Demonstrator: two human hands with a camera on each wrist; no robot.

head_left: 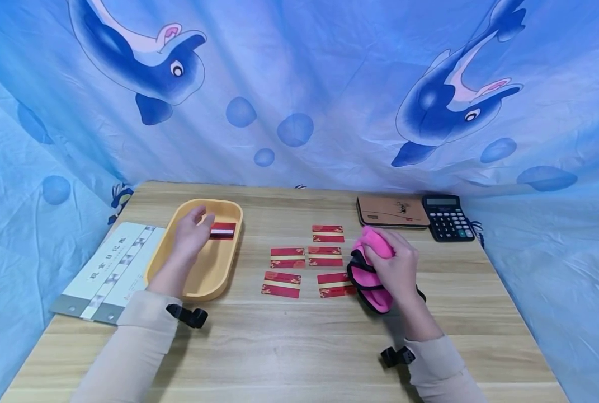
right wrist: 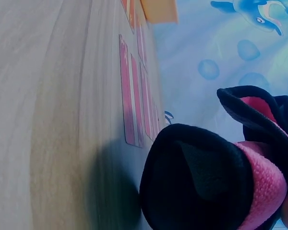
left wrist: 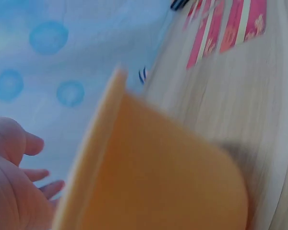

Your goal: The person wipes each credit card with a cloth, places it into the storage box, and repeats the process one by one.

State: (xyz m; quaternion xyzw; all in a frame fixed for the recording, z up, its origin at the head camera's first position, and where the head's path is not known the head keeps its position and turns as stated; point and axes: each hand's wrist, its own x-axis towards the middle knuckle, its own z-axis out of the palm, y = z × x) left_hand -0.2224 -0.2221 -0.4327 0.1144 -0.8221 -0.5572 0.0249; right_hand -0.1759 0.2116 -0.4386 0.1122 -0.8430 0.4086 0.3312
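My right hand (head_left: 397, 266) grips a bunched pink cloth with black edging (head_left: 372, 285), at the right end of the red cards. In the right wrist view the cloth (right wrist: 264, 184) hangs in folds, and its black side shows. The cloth overlaps the edge of one red card (head_left: 331, 285) in the head view. Over the yellow tray (head_left: 236, 212) hovers my left hand (head_left: 192, 235), fingers loosely bent, with nothing visible in it. Inside that tray lies a red card with a dark and white stripe (head_left: 223, 230), partly behind the fingers.
Several red cards with gold stripes, such as one at the front (head_left: 281, 284), lie mid-table. A white folder (head_left: 113, 257) lies left of the tray. At the back right are a brown case (head_left: 392, 211) and a black calculator (head_left: 447, 218). A blue curtain (head_left: 299, 84) hangs behind.
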